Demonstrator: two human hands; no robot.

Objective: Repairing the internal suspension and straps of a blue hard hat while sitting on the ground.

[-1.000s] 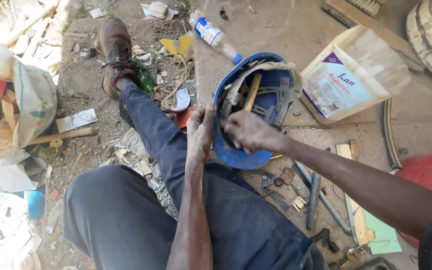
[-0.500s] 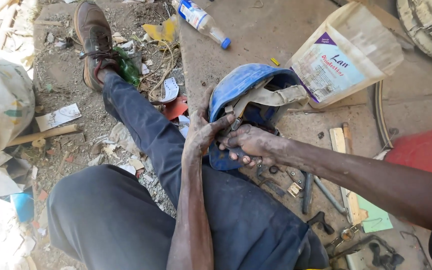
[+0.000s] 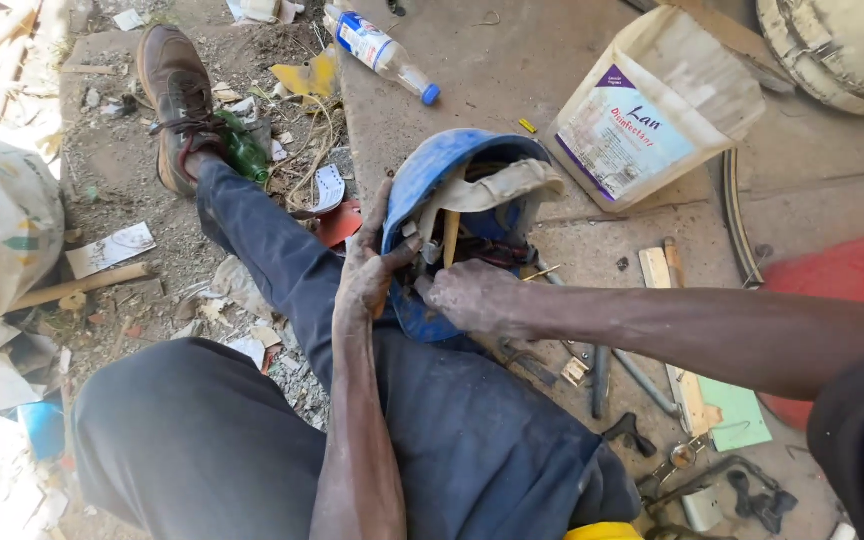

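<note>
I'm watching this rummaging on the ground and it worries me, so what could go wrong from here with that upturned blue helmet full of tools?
The blue hard hat is tipped on the trouser leg, steadied only by the left hand, so it might roll and spill. The right hand is reaching among the packed tools inside, where a sharp edge could nick a finger. Loose tools lie on the concrete beside the knee and could be knelt on.

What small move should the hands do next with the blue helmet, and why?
Probably the left hand should tilt the helmet more open. It grips the rim while the right hand reaches inside among the tools, and the strap partly covers the opening.
</note>
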